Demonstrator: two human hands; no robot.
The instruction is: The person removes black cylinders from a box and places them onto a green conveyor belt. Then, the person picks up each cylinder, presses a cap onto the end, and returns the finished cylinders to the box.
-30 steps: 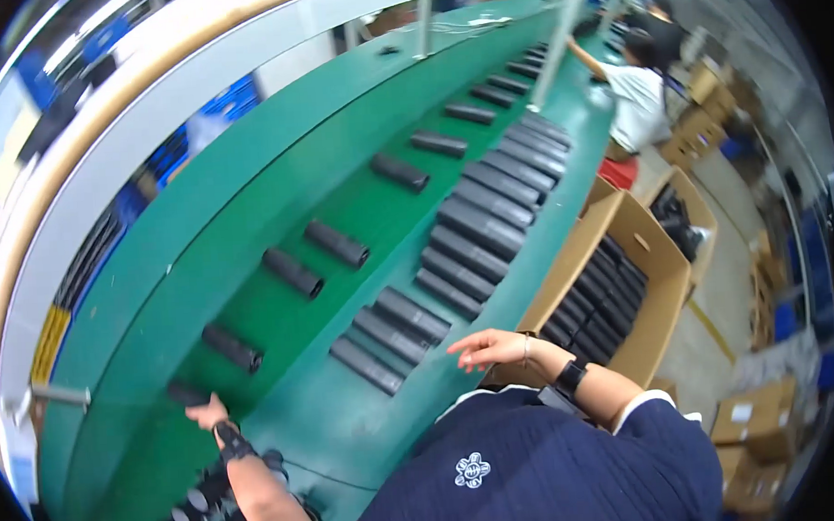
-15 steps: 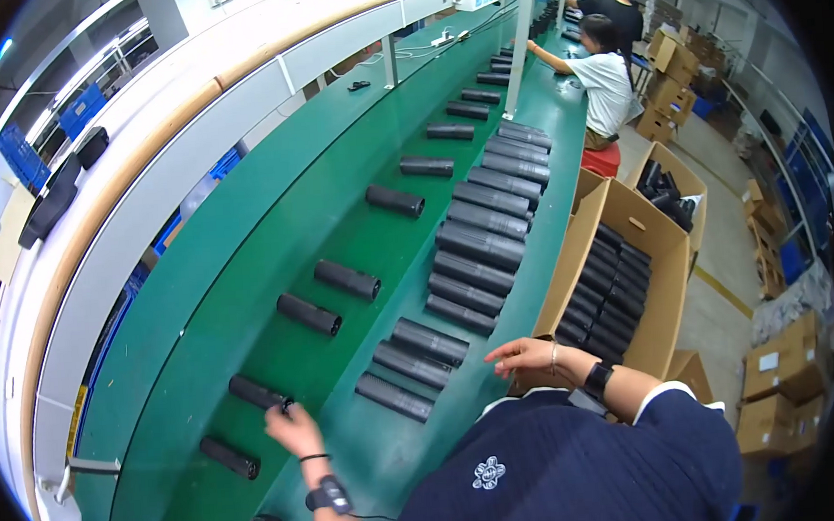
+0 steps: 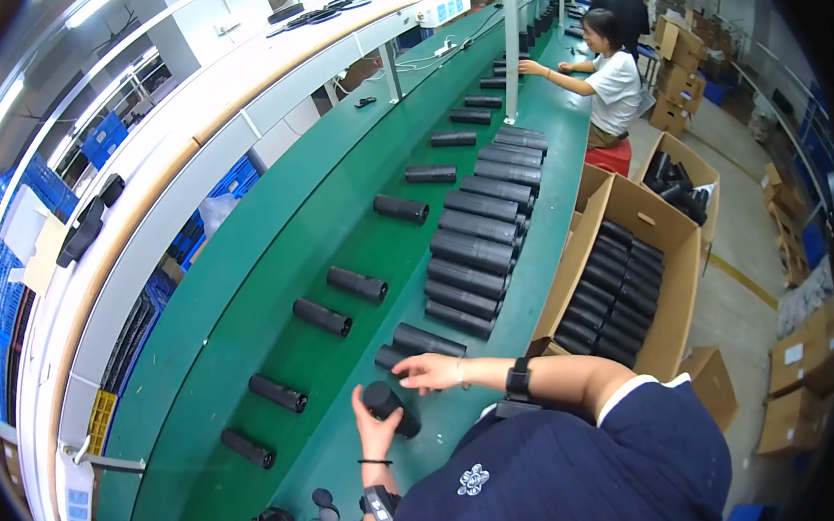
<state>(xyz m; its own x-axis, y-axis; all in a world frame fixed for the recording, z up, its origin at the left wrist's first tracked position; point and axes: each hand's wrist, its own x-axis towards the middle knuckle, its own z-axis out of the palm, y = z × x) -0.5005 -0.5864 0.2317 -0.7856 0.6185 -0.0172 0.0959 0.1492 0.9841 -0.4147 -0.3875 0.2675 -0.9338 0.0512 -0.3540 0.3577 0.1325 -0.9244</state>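
Note:
My left hand point(image 3: 374, 425) is wrapped round a black tube point(image 3: 405, 422) at the near end of the bench. The tube is tilted, with its flat round end raised. Just right of that end, my right hand point(image 3: 430, 371) has its fingers stretched out and apart, with nothing visible in them. Two more black tubes point(image 3: 430, 340) lie just beyond my hands, one partly hidden by my right hand. To the left, several black tubes point(image 3: 278, 392) are spaced along the green conveyor belt point(image 3: 300, 449).
A close row of black tubes point(image 3: 474, 249) lies farther along the bench. An open carton point(image 3: 672, 288) of tubes stands at the right. Round black caps point(image 3: 322, 498) lie at the bottom edge. A metal post point(image 3: 510, 54) and a seated co-worker point(image 3: 615, 91) are farther back.
My left hand has moved right from the belt tubes and taken hold of the nearest bench tube, now tilted up. My right hand has come left and down towards it.

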